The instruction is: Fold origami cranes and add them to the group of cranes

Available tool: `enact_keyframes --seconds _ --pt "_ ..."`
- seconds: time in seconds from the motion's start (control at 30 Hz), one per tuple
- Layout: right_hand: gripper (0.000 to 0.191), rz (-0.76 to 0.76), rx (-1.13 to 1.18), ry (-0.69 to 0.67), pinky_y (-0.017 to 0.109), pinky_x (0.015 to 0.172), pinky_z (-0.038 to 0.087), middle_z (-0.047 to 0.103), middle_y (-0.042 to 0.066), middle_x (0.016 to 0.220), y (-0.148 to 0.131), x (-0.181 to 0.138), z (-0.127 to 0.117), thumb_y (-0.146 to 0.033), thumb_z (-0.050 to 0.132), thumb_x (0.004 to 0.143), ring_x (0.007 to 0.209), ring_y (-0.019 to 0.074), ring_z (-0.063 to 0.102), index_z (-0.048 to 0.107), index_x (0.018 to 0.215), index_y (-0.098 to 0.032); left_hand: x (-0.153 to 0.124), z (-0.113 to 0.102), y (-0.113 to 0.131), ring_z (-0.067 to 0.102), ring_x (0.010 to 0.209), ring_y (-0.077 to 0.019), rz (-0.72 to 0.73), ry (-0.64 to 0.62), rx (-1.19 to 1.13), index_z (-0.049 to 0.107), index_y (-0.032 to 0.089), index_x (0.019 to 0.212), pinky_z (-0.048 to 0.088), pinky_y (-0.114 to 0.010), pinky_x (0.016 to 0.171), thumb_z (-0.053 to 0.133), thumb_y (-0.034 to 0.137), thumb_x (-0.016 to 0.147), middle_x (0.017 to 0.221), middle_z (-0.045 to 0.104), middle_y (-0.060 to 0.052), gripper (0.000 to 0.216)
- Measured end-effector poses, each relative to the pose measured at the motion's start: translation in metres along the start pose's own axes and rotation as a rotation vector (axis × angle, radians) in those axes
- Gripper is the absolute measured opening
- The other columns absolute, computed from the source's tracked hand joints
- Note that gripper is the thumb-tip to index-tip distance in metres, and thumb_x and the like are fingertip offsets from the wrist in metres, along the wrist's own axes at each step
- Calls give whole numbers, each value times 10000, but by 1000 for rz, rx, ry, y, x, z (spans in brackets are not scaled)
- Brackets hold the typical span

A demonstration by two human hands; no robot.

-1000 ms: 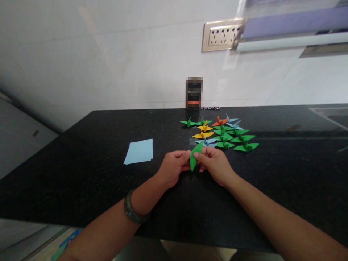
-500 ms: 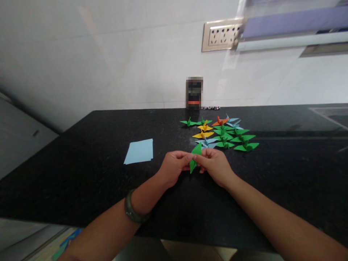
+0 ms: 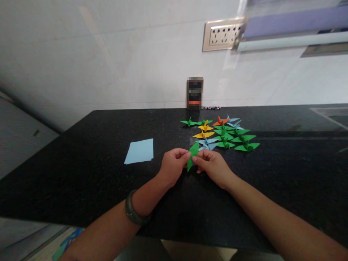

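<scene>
A folded green origami paper [image 3: 193,152], shaped like a narrow diamond, is held upright and slightly tilted above the counter. My left hand [image 3: 175,165] pinches its left side between thumb and fingers. On the other side, my right hand [image 3: 212,165] grips it with the thumb in front; the fingers behind are partly hidden. Just beyond my hands lies a light blue paper crane [image 3: 208,144]. Behind it sit yellow paper cranes [image 3: 203,134], and several green paper cranes [image 3: 247,145] stand in rows to the right.
A stack of light blue square paper [image 3: 139,151] lies left of my hands on the black counter [image 3: 81,163]. An orange paper crane [image 3: 219,121] is at the back. A dark, blurred-out box [image 3: 195,93] leans by the wall, below a socket panel [image 3: 223,34].
Both hands have shifted slightly left with the green paper. My right thumb has slid off the paper's middle toward its right edge, showing more of its face.
</scene>
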State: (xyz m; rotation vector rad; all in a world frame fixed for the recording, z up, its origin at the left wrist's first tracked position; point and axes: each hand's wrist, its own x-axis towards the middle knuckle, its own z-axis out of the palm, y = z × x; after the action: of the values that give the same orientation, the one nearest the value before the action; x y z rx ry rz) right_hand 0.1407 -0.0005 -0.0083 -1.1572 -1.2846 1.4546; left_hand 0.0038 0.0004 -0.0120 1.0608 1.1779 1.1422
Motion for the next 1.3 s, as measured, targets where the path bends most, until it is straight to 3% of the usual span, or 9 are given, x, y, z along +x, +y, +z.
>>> enact_keyframes --seconds 0.2,0.5,0.8,1.03,1.17,1.23,1.3 --pt "204 -64 -135 4 188 394 365 465 -59 492 5 1 -2 -284 626 678 415 61 429 497 573 -165 0 -2 0 503 527 -108 120 -11 298 576 149 688 389 -223 493 586 316 702 580 550 14 167" --pt "209 -112 -212 -40 197 403 357 427 -64 501 5 -1 0 -267 565 725 414 70 421 456 569 -180 0 -5 5 456 510 -93 223 -15 476 529 158 662 351 -211 489 535 298 734 563 508 28 158" --pt "269 -182 -211 2 194 400 338 450 -51 485 0 0 -5 -324 551 764 409 70 427 468 557 -174 -4 -4 7 457 525 -96 231 -62 401 556 153 674 352 -209 494 527 383 758 570 513 20 246" --pt "262 -157 -176 -110 193 400 363 473 -42 531 2 -1 -2 -358 573 748 425 71 438 485 584 -174 -5 -5 11 420 517 -100 283 -96 511 521 166 614 323 -212 490 446 398 809 539 475 23 312" --pt "258 -126 -80 -139 204 413 382 487 -47 545 2 -1 0 -394 597 721 422 72 446 490 630 -178 -6 -5 13 440 536 -105 344 -18 565 537 163 589 325 -217 509 470 384 798 543 496 15 312" --pt "271 -133 -74 -115 204 408 364 478 -50 523 0 -1 -1 -397 597 721 412 71 439 479 611 -179 -6 -4 12 448 526 -104 305 -14 530 549 159 596 331 -218 501 483 405 788 543 507 13 319" --pt "284 -136 -77 -78 204 399 348 476 -48 509 -2 0 -2 -403 592 724 407 72 429 471 595 -181 -5 -3 11 469 509 -103 206 -101 426 560 155 621 353 -218 494 463 445 793 541 521 7 351"
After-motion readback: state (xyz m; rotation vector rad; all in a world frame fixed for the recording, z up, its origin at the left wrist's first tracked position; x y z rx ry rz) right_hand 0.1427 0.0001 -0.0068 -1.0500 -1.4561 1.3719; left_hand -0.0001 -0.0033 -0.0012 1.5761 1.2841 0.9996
